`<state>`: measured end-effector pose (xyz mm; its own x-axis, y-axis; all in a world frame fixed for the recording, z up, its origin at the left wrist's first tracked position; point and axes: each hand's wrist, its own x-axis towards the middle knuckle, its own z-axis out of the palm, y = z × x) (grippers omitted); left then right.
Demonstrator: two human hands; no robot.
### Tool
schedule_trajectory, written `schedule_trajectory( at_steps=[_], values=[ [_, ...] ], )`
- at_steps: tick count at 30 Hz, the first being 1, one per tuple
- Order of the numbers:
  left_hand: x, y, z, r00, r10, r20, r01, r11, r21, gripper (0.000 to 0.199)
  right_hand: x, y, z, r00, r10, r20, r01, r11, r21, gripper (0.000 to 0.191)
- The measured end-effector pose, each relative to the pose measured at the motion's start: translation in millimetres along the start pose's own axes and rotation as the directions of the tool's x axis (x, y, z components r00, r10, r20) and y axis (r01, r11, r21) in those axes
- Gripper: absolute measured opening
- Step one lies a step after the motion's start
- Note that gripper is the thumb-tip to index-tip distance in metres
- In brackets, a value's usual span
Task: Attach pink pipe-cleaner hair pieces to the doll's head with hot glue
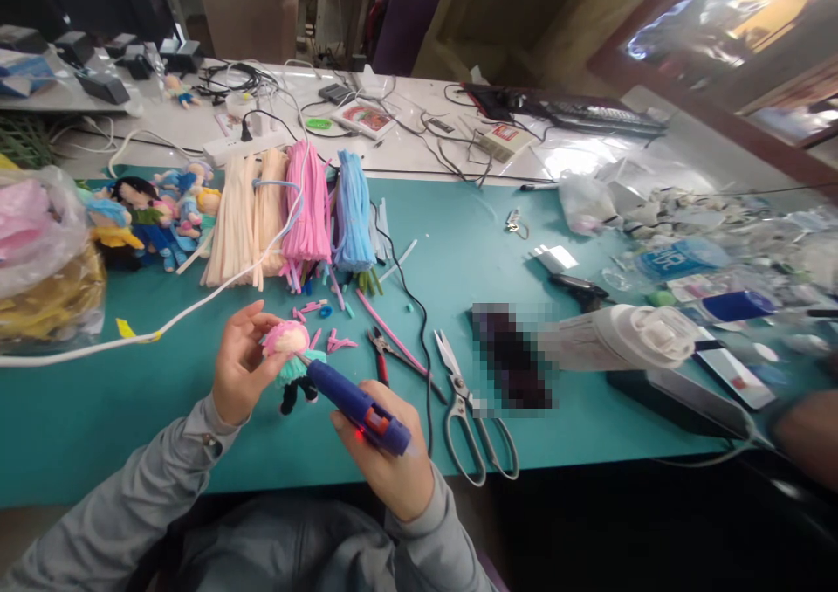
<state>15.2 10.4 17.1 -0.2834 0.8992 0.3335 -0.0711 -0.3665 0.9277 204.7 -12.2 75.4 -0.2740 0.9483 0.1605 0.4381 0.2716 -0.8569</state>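
Between the fingers of my left hand [240, 367] is a small doll [291, 340] with pink hair, a teal top and dark legs. My right hand [391, 457] is wrapped round a blue glue gun [350, 400] with a small red light showing. Its nozzle touches or nearly touches the doll just below the head; I cannot tell which. Short pink pieces [337, 341] lie just beyond the doll. Red-handled cutters [380, 354] and large scissors [463, 400] rest to the right of the doll, on the green mat [196, 452].
Bundles of cream [230, 216], pink [306, 208] and blue pipe cleaners [354, 212] stand behind my hands. Several finished dolls [150, 212] sit at the left. A white cable [216, 295] crosses the mat. A white bottle [621, 337] lies at the right, near another person's arm [808, 439].
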Motion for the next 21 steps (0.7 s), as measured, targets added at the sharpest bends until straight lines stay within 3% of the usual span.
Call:
schedule_trajectory(
  at_steps=[13, 21],
  values=[
    [-4.8, 0.0, -2.7, 0.997, 0.030, 0.072, -0.031, 0.999, 0.019, 0.057, 2.2, -2.1, -2.2, 1.000, 0.008, 0.002, -0.008, 1.000, 0.004, 0.024],
    [-3.9, 2.7, -0.6, 0.999, 0.029, 0.046, -0.030, 0.999, 0.035, 0.056, 0.3, -0.7, -2.9, 1.000, 0.023, 0.007, -0.023, 1.000, 0.001, 0.024]
  ],
)
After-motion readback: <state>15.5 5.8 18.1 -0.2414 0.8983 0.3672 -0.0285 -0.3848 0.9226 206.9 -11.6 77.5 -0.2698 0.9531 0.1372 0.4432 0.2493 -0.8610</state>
